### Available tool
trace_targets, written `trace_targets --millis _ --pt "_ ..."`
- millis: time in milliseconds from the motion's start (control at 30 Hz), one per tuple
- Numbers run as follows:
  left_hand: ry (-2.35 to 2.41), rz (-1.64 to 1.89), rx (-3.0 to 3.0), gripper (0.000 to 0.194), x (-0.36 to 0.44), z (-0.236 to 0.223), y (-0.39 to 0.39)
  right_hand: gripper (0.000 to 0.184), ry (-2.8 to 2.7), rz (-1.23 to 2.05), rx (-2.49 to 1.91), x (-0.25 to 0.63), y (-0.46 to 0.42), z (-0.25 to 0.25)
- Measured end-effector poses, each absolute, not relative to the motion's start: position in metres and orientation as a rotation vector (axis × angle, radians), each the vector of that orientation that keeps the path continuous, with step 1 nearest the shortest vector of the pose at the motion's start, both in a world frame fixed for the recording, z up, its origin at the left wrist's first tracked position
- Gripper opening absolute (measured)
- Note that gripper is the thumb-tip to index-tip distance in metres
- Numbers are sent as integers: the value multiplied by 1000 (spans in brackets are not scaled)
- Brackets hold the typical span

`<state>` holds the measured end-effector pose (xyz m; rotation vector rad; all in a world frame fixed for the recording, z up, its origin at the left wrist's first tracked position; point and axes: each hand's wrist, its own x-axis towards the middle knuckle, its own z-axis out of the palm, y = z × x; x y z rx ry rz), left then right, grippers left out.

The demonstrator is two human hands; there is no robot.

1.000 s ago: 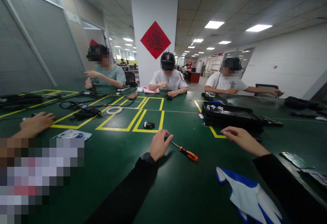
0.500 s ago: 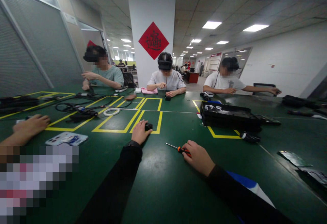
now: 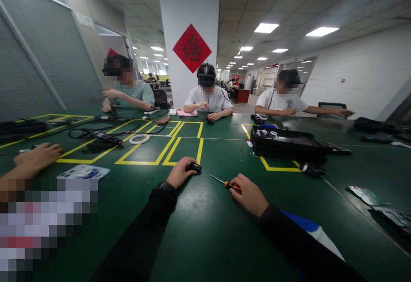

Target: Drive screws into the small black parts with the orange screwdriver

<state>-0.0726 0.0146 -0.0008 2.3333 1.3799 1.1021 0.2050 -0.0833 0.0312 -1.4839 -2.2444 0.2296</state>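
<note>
My left hand (image 3: 180,173) rests low over the green table (image 3: 199,239), its fingers closed round the near end of a small, rounded black object (image 3: 194,167). I cannot make out what kind of object it is. To the right, my right hand (image 3: 249,193) grips a screwdriver (image 3: 228,184) by its orange and black handle. The metal shaft points left and slightly away from me, towards the black object, with a gap between them. Part of the handle is hidden under my fingers.
A black open case (image 3: 285,142) with small parts stands at right, near a black cylindrical item (image 3: 312,169). Cables (image 3: 96,138) and a white coil (image 3: 139,139) lie at left. A co-worker's hand (image 3: 40,158) is at far left. Three people sit opposite.
My left hand has shifted the black object to the right and slightly nearer, so more of it shows. The right hand with the screwdriver has barely moved.
</note>
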Motion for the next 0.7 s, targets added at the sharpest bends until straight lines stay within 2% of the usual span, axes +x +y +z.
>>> trace_targets --millis 333,533,700 --pt "1201 1044 2428 29 -46 14 -9 21 -2070 349 -1502 208 -78 27" --pt "1208 1102 2597 24 -28 24 -25 28 -1776 631 -1388 208 -67 19" --pt "1203 1107 2649 19 3 25 -46 35 -1439 998 -1299 192 -57 14"
